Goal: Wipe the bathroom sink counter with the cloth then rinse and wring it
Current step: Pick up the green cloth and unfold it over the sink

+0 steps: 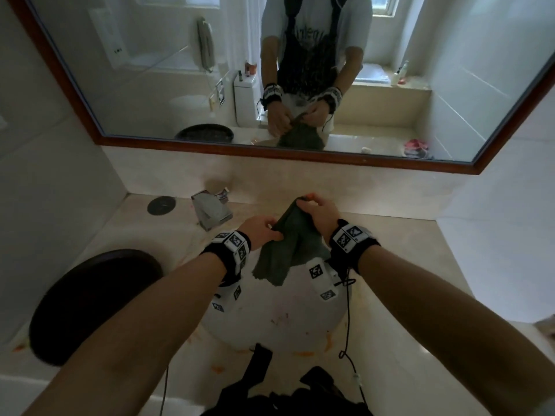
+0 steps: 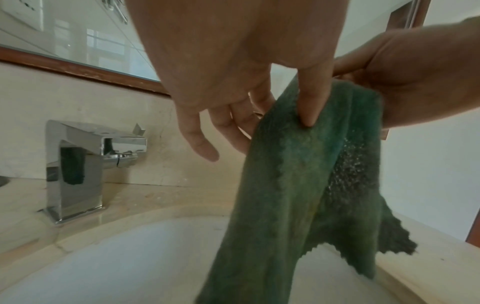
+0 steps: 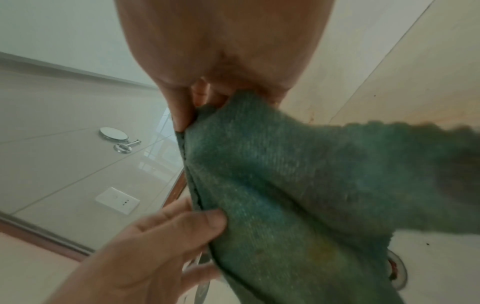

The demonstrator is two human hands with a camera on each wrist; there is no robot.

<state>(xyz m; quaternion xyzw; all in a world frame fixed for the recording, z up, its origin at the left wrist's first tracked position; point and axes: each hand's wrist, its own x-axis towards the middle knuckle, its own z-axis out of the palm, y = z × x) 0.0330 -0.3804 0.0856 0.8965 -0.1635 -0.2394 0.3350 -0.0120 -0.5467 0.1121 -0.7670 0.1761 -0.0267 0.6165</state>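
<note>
A dark green cloth (image 1: pixel 282 250) hangs over the white sink basin (image 1: pixel 270 322), held up by both hands. My left hand (image 1: pixel 264 229) pinches its near upper edge between thumb and fingers; in the left wrist view the thumb (image 2: pixel 311 102) presses on the cloth (image 2: pixel 298 195). My right hand (image 1: pixel 318 211) grips the far upper corner, its fingers curled round the cloth (image 3: pixel 285 185). In the right wrist view my left hand (image 3: pixel 166 236) pinches the cloth's edge from below. The lower part of the cloth dangles loose with a ragged hem.
A chrome faucet (image 1: pixel 210 210) stands at the back left of the basin, seen also as the faucet (image 2: pixel 78 164). A dark oval tray (image 1: pixel 90 301) lies on the beige counter (image 1: pixel 405 265) at left. A wood-framed mirror (image 1: pixel 270 151) fills the wall behind. Orange stains mark the counter's front.
</note>
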